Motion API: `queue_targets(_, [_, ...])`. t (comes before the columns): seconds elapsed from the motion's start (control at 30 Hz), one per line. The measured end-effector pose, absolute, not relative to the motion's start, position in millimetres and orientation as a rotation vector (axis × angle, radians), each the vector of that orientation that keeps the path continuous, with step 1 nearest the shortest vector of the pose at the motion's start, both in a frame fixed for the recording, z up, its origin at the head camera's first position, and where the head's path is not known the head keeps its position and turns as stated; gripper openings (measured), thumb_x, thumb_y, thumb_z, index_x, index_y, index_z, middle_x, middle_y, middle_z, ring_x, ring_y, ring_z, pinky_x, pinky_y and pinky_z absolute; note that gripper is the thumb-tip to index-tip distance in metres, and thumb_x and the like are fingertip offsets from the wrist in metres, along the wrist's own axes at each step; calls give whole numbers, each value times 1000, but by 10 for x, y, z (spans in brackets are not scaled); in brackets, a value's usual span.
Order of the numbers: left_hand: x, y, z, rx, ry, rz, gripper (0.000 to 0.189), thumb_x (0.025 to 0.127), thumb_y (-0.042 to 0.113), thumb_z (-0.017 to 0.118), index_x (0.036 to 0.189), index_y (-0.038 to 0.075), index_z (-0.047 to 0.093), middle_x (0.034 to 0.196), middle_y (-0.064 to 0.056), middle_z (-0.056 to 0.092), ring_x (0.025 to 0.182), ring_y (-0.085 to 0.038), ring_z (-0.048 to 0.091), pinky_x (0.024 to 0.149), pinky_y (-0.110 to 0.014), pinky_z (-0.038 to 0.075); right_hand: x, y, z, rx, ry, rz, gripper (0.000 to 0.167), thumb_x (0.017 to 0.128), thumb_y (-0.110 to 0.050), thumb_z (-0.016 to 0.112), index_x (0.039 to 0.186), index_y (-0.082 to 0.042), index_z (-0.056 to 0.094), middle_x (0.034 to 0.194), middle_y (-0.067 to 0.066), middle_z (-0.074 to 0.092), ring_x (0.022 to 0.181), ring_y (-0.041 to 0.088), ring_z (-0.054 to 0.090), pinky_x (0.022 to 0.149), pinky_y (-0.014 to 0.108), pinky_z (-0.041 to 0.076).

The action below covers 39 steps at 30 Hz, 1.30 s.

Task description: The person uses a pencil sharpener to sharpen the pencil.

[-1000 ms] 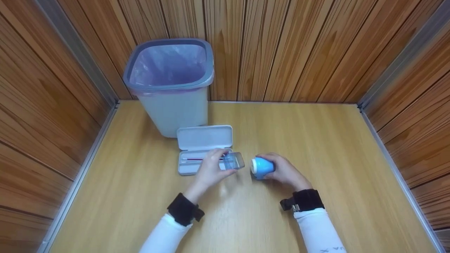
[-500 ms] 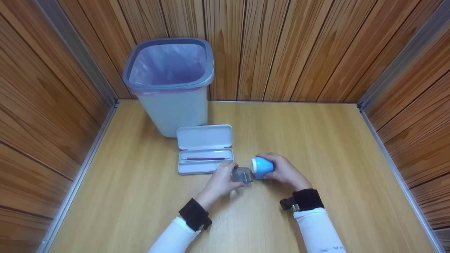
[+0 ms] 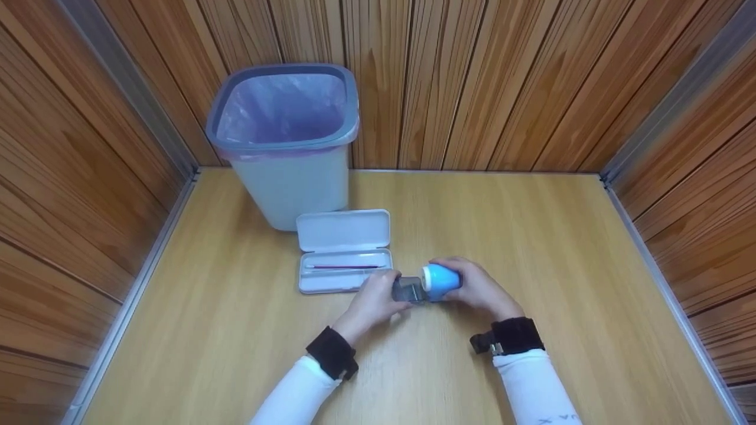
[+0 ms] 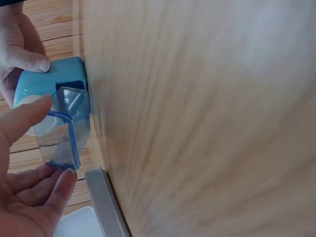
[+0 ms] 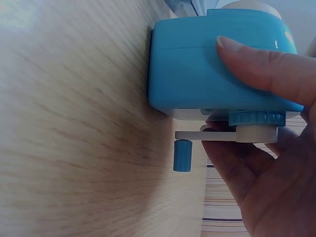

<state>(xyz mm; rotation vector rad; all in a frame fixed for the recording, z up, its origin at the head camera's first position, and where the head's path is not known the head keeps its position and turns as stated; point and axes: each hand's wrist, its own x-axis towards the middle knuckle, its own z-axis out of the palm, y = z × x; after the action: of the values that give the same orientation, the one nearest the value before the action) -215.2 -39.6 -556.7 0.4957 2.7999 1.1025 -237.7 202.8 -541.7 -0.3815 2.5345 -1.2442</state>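
Observation:
A blue crank pencil sharpener [image 3: 442, 282] stands on the table, gripped by my right hand [image 3: 481, 289]. In the right wrist view its crank handle [image 5: 182, 155] sticks out on the near side, with my thumb on the blue body. My left hand [image 3: 372, 300] pinches the clear shavings drawer [image 4: 59, 140] between thumb and fingers. The drawer is at the opening in the sharpener's front, and its far end overlaps that slot in the left wrist view. How far it is inside I cannot tell. No shavings are visible in it.
Behind my left hand lies an open white pencil case [image 3: 342, 231] with a thin dark red pencil-like stick [image 3: 345, 267] inside. A lined trash bin [image 3: 289, 189] stands behind the case. Wood-panelled walls enclose the table's back and sides.
My left hand has brought the drawer from over the pencil case down and right to the sharpener's front, turning it to face the slot. My right hand and the sharpener have stayed put.

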Motion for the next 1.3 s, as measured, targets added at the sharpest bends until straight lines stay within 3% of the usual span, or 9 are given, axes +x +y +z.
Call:
queue_targets(0.23, [-2194, -359, -5566, 600, 2875, 1030, 57, 73, 21, 87, 119, -4, 61, 107, -15, 66, 98, -27, 61, 85, -36, 52, -2395, 2029, -5428, -479, 2565, -1243, 67, 76, 1, 81, 135, -23, 61, 136, 8, 55, 126, 35, 47, 105, 57, 35])
queue_targets(0.53, [-2214, -326, -5610, 540, 2805, 1123, 64, 77, 21, 84, 129, -3, 57, 119, -17, 63, 107, -29, 60, 92, -40, 49, -2386, 2028, -5419, -432, 2555, -1235, 67, 79, -2, 80, 136, -29, 59, 138, 6, 53, 129, 35, 45, 105, 59, 34])
queue_targets(1.1, [-2262, -229, -5654, 617, 2747, 1117, 54, 78, 9, 81, 124, -5, 57, 112, -17, 66, 103, -27, 63, 91, -36, 50, -2392, 2030, -5417, -454, 2548, -1222, 67, 79, 1, 79, 137, -25, 59, 139, 8, 52, 129, 36, 44, 106, 59, 33])
queue_targets(1.3, [-2282, -189, -5667, 640, 2740, 1127, 66, 75, 8, 84, 130, -8, 51, 114, -20, 65, 104, -28, 64, 92, -35, 50, -2413, 2022, -5430, -470, 2560, -1196, 68, 78, 4, 79, 137, -22, 59, 138, 8, 53, 128, 36, 45, 106, 59, 33])
